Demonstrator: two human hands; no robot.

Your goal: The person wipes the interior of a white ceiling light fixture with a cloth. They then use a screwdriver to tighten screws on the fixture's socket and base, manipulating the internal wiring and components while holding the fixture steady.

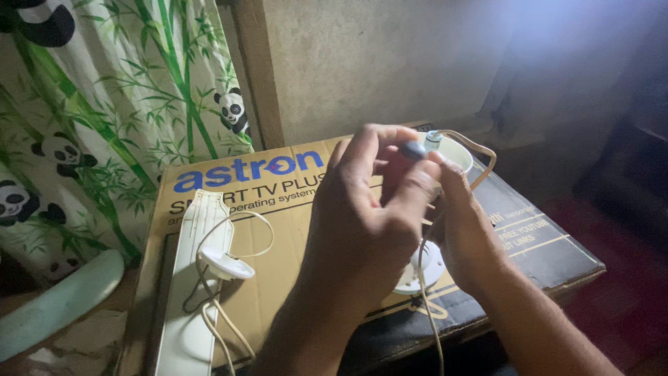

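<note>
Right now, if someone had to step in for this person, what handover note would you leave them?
Left hand: raised over the cardboard box, fingers pinching a small dark round-tipped tool.
Right hand: beside it, gripping a white round plastic lamp fitting with a beige cord looping off it.
On the box: a long white plastic panel with a second white round fitting and its cord lying on it; a white round base beneath the hands.
Done: cannot tell; the hands hide the working point.
Left: the second fitting lies untouched.
</note>
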